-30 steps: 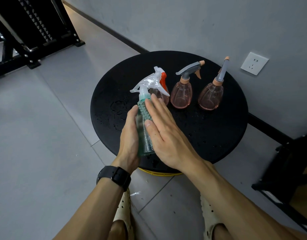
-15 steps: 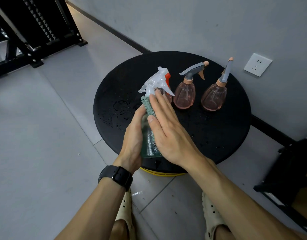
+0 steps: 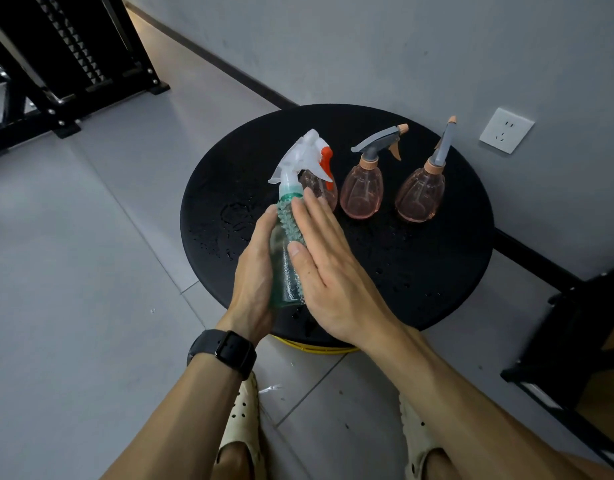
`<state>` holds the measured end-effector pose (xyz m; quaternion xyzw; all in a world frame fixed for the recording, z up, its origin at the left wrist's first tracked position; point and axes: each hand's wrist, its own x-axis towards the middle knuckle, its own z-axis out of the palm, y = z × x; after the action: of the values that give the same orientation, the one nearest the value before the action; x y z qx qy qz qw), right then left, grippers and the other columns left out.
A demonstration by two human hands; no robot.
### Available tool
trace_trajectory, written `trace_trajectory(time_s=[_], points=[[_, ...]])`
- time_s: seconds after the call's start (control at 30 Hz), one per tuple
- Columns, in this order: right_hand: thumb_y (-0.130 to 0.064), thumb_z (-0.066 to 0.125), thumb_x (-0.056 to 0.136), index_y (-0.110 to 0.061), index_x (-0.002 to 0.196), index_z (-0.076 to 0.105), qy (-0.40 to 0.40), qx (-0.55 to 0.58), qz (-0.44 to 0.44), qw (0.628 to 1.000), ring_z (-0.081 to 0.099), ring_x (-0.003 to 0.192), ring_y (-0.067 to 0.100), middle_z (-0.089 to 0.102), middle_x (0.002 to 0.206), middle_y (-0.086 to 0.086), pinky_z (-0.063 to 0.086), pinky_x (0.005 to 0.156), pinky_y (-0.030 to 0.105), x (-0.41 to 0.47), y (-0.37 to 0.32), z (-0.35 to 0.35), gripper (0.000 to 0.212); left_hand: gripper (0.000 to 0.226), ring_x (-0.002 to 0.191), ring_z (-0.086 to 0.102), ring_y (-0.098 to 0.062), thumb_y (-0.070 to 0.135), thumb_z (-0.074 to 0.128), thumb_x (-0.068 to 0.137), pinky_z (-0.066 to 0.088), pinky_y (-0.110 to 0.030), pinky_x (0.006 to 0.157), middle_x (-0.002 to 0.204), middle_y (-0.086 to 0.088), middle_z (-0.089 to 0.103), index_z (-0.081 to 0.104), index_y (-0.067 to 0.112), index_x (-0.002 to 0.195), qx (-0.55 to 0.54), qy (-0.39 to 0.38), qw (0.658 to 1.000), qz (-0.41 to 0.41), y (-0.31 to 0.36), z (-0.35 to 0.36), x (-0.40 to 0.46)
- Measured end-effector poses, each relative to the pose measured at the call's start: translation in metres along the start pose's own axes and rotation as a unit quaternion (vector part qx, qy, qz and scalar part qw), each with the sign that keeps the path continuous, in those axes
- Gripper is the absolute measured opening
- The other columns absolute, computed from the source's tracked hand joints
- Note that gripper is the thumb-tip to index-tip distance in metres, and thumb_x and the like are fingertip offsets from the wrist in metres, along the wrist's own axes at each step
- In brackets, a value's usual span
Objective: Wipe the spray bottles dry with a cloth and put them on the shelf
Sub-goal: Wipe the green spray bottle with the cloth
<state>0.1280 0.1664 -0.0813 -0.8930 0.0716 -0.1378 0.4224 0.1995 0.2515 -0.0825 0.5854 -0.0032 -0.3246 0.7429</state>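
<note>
We hold the green spray bottle (image 3: 285,268) upright above the near edge of the round black table (image 3: 437,271), at about 6 o'clock on its top. Our left hand (image 3: 253,282) curls round the bottle's left side and grips it; our right hand (image 3: 328,271) lies flat, fingers straight, pressing a nubby green cloth (image 3: 291,223) against the bottle's right side. So one hand clamps, the other stays open over the cloth.

Three pink spray bottles wait upright across the far half of the table: one (image 3: 322,188) just behind our bottle's white trigger head (image 3: 307,157), one (image 3: 362,188) near 12 o'clock, and one (image 3: 421,192) toward 1 o'clock. Water beads dot the table top, so anything set back down there would likely get wet again.

To wipe well, we judge it best to keep the left grip firm and low, sweep the cloth along the full height, then turn the bottle so the covered side gets its pass — the neck under the trigger too. A dark shelf frame (image 3: 575,341) stands at 4 o'clock, near the table.
</note>
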Motion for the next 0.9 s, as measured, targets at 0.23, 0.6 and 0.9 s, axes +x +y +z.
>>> trace_trajectory(time_s=[0.23,0.6,0.9], points=[[-0.028,0.025,0.102,-0.014,0.152,0.018,0.028,-0.057,-0.014,0.998,-0.01,0.145,-0.001,0.003,0.161,-0.008,-0.003,0.119,0.022,0.011,0.002,-0.007,0.053,0.047,0.11,0.069,-0.028,0.053,0.039,0.102,0.054,-0.041,0.084,0.118,-0.013,0.072,0.07,0.024,0.12,0.026,-0.061,0.998,-0.018,-0.005,0.008,-0.004],[-0.026,0.024,0.103,-0.015,0.152,0.01,0.03,-0.066,-0.026,0.997,-0.013,0.145,0.002,-0.006,0.156,-0.012,-0.004,0.119,0.022,0.001,0.0,0.001,0.053,0.068,0.091,0.069,-0.025,0.063,0.041,0.096,0.056,-0.034,0.076,0.104,-0.014,0.071,0.07,0.007,0.121,-0.036,-0.053,0.996,-0.055,-0.003,0.002,0.003],[-0.03,0.021,0.102,-0.014,0.152,0.012,0.038,-0.082,-0.038,0.995,-0.01,0.147,0.005,0.0,0.161,-0.004,0.004,0.121,0.033,-0.007,0.002,0.007,0.053,0.065,0.081,0.064,-0.027,0.062,0.051,0.091,0.052,-0.037,0.075,0.093,-0.015,0.064,0.069,0.002,0.11,-0.041,-0.035,0.998,-0.036,-0.008,-0.004,0.009]])
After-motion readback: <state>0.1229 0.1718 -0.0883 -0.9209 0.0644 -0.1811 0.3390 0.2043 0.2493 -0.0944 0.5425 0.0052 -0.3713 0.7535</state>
